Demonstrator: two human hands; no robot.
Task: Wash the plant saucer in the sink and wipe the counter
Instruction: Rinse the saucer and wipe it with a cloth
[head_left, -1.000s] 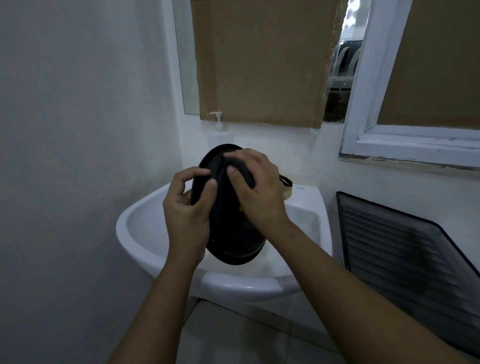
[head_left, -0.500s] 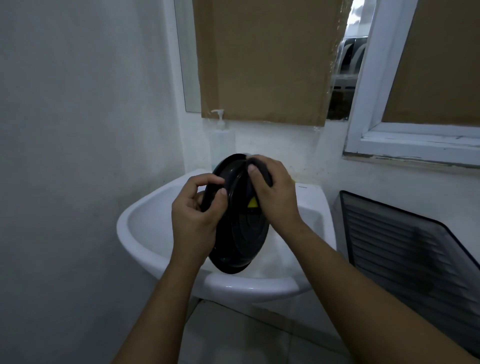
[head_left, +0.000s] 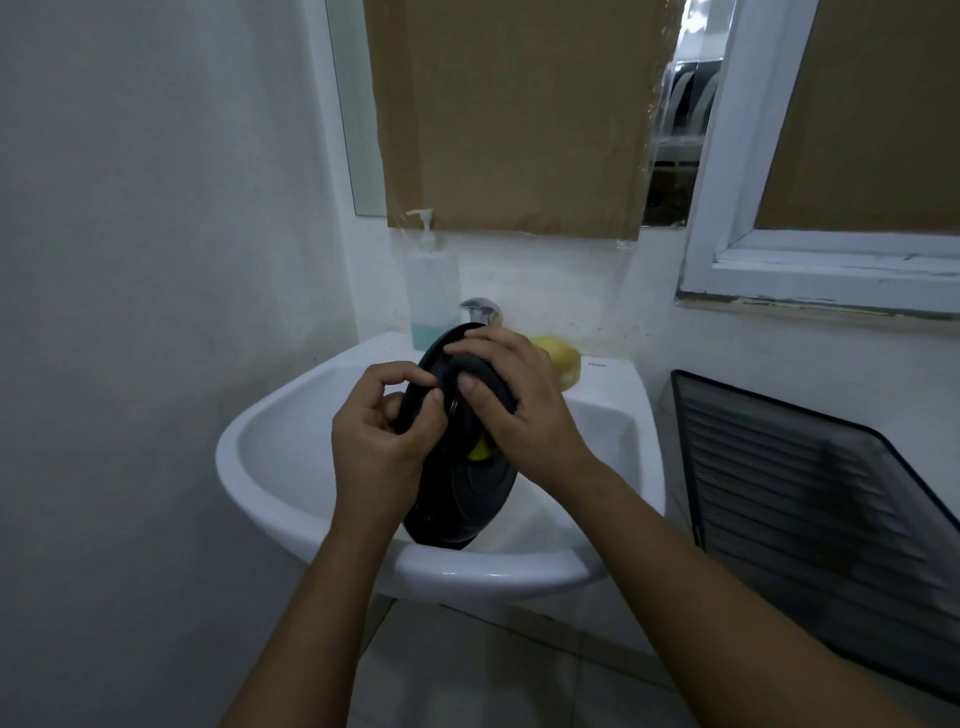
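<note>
Over the basin of the white sink, at the left of the pair, the left hand has its fingers curled and pinches the left rim of the black saucer, thumb in front and fingertips wrapped behind the edge. The saucer is held on edge, tilted, its lower rim down inside the basin; whether it touches the porcelain cannot be told. To its right, the right hand curls over a dark pad and presses it against the upper face of the saucer, with the thumb on the near side and the fingers over the top. A small patch of yellow shows under that palm, and whether it belongs to the pad is hard to make out. Both hands cover much of the saucer's upper half. Behind them, on the sink's back ledge, stands a pump soap bottle with blue liquid low in it, then a chrome tap partly hidden by the saucer's top edge, then a yellow object mostly hidden by the right hand. Brown cardboard covers most of a wall mirror above. Farther right are a white window frame and a dark slatted panel leaning beside the sink, cut off at the picture's edge.
</note>
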